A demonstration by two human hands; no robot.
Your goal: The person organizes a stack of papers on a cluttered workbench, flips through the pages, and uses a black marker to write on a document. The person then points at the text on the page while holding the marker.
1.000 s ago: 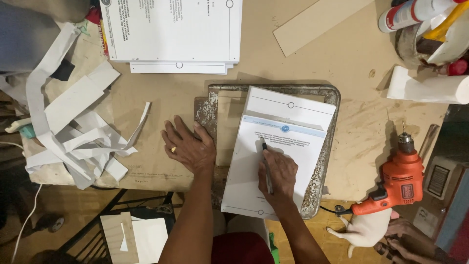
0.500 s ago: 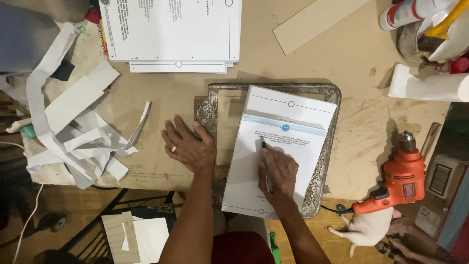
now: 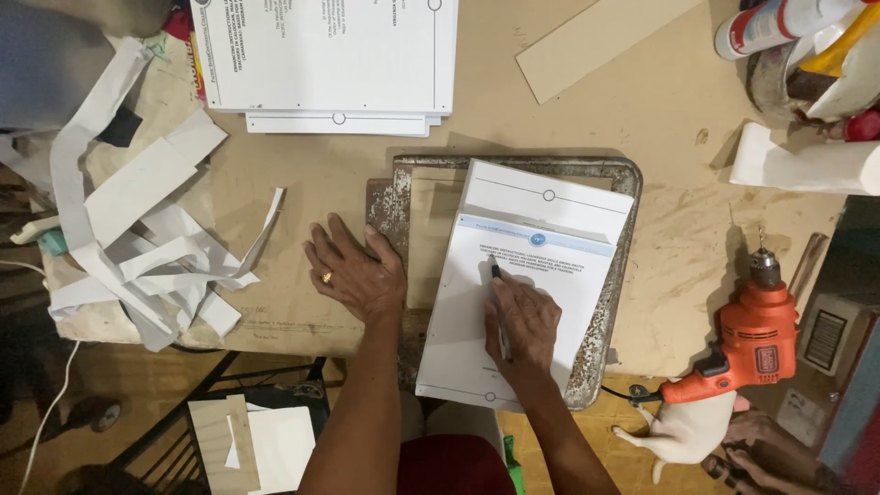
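Head view looks straight down, and your right hand (image 3: 524, 323) is on the white printed booklet (image 3: 522, 293), fingers curled shut around a slim dark pen-like tool (image 3: 500, 310) whose tip sits just below the block of print on the top sheet. That booklet lies tilted on a battered metal tray (image 3: 605, 312) in the middle of the bench (image 3: 678, 247), with a brown card sheet (image 3: 431, 234) showing under its left edge. Your left hand (image 3: 356, 270) lies flat and open, palm down, fingers spread, a ring showing, holding nothing; it rests on the bench at the tray's left edge and presses there as a steadying hand. As for progress, I judge you are in the middle of working on this one booklet: the tool is in contact, but I can't make out any mark or cut along the page. A stack of similar white printed sheets (image 3: 330, 64) waits at the far side of the bench, well apart from the tray, and whether those are finished or pending the view doesn't tell. A heap of white paper strips (image 3: 147, 238) lies off to your left, which suggests trimming already done. An orange electric drill (image 3: 756, 335) lies idle to your right, untouched.
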